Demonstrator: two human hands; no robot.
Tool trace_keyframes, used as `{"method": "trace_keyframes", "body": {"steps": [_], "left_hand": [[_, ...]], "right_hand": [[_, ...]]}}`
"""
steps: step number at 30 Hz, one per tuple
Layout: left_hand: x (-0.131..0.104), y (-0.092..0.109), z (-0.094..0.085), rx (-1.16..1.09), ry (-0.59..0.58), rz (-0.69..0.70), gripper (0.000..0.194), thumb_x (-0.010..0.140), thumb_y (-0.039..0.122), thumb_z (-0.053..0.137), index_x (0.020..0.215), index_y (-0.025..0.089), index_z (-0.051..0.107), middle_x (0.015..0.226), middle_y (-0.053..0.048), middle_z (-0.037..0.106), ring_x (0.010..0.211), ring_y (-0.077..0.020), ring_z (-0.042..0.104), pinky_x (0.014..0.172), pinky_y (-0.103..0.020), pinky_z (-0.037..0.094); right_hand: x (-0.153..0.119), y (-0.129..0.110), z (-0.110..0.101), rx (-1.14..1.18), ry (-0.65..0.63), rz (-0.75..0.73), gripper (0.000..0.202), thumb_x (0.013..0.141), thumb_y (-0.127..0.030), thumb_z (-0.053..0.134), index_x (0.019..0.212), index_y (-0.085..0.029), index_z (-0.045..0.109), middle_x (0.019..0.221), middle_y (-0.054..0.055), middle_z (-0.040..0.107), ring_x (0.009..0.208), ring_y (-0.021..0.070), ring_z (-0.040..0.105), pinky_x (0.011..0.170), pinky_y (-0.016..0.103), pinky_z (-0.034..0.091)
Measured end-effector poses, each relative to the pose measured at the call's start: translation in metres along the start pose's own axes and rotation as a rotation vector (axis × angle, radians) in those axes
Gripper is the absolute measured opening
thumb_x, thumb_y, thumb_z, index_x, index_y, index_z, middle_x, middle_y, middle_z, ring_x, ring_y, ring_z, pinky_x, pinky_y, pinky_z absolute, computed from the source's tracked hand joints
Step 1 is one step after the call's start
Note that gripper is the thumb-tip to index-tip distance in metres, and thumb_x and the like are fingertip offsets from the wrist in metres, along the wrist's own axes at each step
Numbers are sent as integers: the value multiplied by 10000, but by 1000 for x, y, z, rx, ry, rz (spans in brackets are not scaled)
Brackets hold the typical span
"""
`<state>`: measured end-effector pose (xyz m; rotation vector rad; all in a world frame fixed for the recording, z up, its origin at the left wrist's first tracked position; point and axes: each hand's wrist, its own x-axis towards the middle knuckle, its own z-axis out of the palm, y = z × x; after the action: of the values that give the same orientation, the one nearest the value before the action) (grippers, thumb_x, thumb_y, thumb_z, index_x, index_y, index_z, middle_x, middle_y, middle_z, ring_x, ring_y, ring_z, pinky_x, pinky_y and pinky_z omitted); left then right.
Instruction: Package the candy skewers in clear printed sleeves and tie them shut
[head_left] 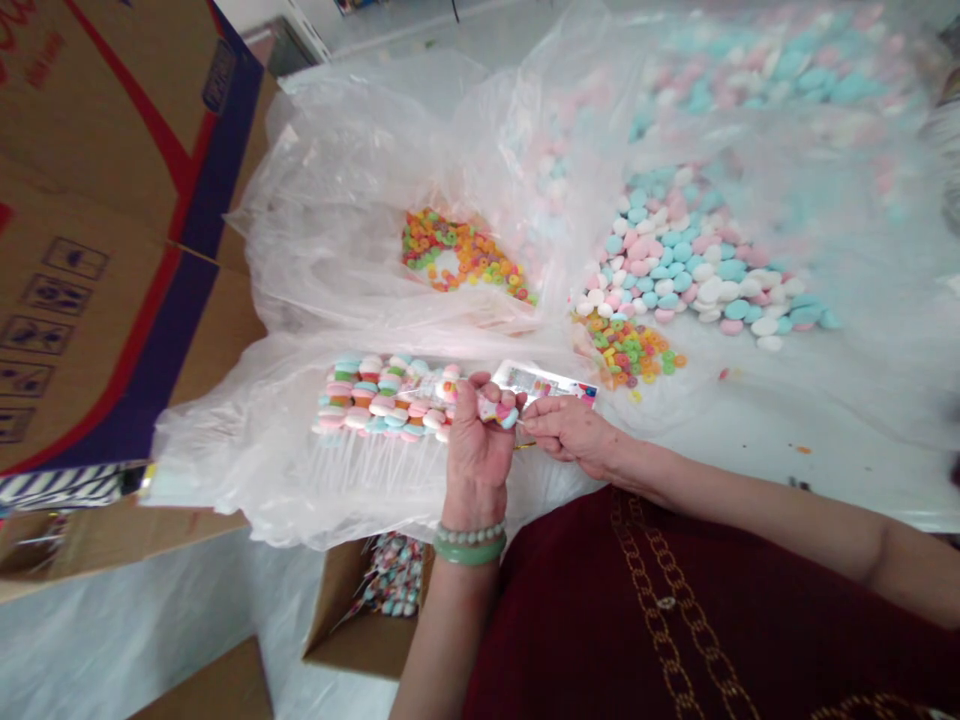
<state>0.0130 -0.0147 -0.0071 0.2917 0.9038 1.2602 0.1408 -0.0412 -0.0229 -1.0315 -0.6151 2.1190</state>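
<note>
My left hand [478, 440], with green and pearl bracelets on the wrist, is closed around a candy skewer [496, 408] of pastel pieces. My right hand [571, 432] pinches the skewer's end beside a clear printed wrapper [551, 382]. Just left of my hands lies a row of finished candy skewers [382, 398] on clear plastic sheeting [330, 220]. Colourful ring candies [461, 255] sit in a plastic bag beyond, and a smaller heap of ring candies [630, 348] lies to the right.
A large pile of pink, blue and white pastel candies [690, 265] covers the table at the right and back. Big cardboard cartons [105, 200] stand at the left. A small open box [375, 600] with wrapped skewers sits below the table edge.
</note>
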Motion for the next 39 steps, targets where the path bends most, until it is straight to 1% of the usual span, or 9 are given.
{"method": "trace_keyframes", "body": {"steps": [6,11,16,22,26,30,33,36,39], "left_hand": [[2,-3,-4,-64,54,-120,305,830,475,645,805,175,602,685,24,553,687,-126,585,788,-334,519],[8,7,-18,-49,149,11,154,817,274,681,792,159,582,694,23,582,704,-129,619,755,-295,523],[3,4,-13,107,201,53,151,773,224,670,719,146,552,624,17,581,598,-128,609,605,-242,501],[-11,-8,0,142,120,61,184,789,304,662,814,148,569,617,24,579,588,-124,610,604,-230,491],[-18,-9,1,96,114,-6,290,849,422,619,884,138,573,675,-19,621,645,-164,639,610,-264,504],[-27,-8,-1,38,-18,-19,318,783,420,712,868,138,591,780,-32,641,737,-163,637,687,-277,518],[-38,-14,-3,76,-47,0,292,704,337,790,808,138,604,770,-14,621,724,-139,606,665,-251,507],[-51,-32,0,98,-28,82,278,716,354,772,790,141,611,780,-1,605,729,-119,580,671,-232,493],[-66,-55,4,140,-57,137,291,786,409,700,888,144,638,897,-24,627,838,-133,585,780,-253,483]], "right_hand": [[-4,-1,-2,-58,60,-61,172,666,-313,630,678,-158,556,415,-94,352,350,41,238,350,182,108],[-6,-5,-13,-54,10,47,171,635,-293,651,687,-157,561,413,-111,315,344,34,189,349,183,75],[-8,-4,-8,-272,66,-80,136,673,-296,600,641,-174,549,403,-93,343,363,60,243,369,208,146],[-11,9,7,-447,136,-235,110,721,-271,532,658,-183,549,475,-72,411,428,79,348,430,209,232],[-16,10,9,-252,103,-221,160,705,-324,587,658,-184,525,445,-89,362,388,65,278,396,199,180],[-23,9,6,-98,101,-169,208,688,-366,629,691,-189,520,431,-107,298,366,61,217,375,200,124],[-29,12,4,-333,153,-317,185,730,-351,574,651,-194,517,468,-73,363,425,86,317,418,208,231],[-32,20,5,-645,244,-549,178,757,-308,522,623,-191,537,602,-20,498,619,130,461,580,241,359],[-35,25,8,-678,308,-603,175,774,-289,475,643,-196,544,640,-14,521,648,139,465,603,247,369]]}}
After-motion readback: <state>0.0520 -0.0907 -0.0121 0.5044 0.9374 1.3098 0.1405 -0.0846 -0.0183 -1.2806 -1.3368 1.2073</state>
